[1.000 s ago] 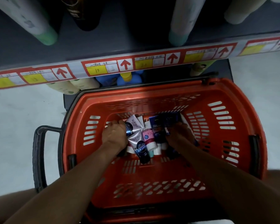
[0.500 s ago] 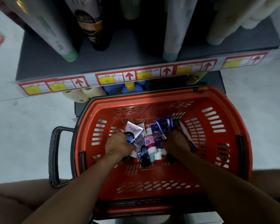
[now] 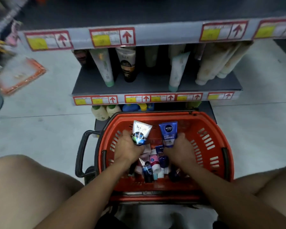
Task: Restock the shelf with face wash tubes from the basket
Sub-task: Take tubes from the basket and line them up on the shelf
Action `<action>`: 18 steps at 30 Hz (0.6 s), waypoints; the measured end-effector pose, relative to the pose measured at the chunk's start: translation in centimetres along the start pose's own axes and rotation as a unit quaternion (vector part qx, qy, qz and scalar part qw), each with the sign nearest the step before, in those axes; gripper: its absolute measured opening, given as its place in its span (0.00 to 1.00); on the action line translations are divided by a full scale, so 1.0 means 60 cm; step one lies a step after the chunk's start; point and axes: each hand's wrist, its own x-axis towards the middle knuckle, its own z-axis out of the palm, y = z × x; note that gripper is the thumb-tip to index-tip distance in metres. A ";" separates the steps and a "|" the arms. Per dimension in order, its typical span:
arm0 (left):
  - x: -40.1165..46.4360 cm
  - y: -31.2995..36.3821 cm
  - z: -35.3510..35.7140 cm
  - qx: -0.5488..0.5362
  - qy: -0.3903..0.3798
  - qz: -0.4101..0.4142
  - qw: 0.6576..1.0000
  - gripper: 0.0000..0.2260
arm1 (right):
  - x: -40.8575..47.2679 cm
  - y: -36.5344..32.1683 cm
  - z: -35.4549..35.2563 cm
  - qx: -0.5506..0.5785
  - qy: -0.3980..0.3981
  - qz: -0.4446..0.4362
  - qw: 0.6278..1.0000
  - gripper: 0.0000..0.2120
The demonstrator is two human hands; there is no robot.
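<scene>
I see my left hand (image 3: 128, 150) inside the orange basket (image 3: 211, 134), its grip closed around the lower part of a white face wash tube (image 3: 141, 132) with a dark blue band. The tube stands upright, crimped end pointing to the far side. My right hand (image 3: 180, 150) has its grip wrapped round the lower end of a blue Nivea tube (image 3: 168, 132), also held upright, just right of the white one and apart from it. Both tubes sit above the basket's far half.

Between my wrists, more small tubes (image 3: 153, 164) lie heaped on the basket floor: pink, white and dark blue ones, overlapping. The basket's black handle (image 3: 81, 154) hangs down on the left side.

Beyond the basket is the shelf (image 3: 155, 86), dark grey, with tall tubes (image 3: 104, 66) standing cap-down on it, some with green caps, one black and gold. Red and yellow price labels (image 3: 145, 98) with arrows run along its near edge. A higher shelf edge (image 3: 163, 33) carries similar labels, blurred. Pale bottles (image 3: 100, 112) show on the lowest level, left of the basket's far rim.
</scene>
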 end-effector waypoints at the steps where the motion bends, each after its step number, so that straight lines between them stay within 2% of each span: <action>1: -0.006 0.006 -0.015 -0.003 0.014 0.011 1.000 0.30 | -0.008 -0.012 -0.009 0.004 0.008 -0.017 1.000 0.28; 5: -0.038 0.023 -0.077 -0.046 0.071 0.054 0.995 0.29 | -0.046 -0.066 -0.046 0.027 0.051 -0.090 0.994 0.29; 18: -0.146 0.071 -0.225 -0.113 0.224 0.117 0.961 0.29 | -0.157 -0.182 -0.137 0.087 0.207 -0.198 0.954 0.28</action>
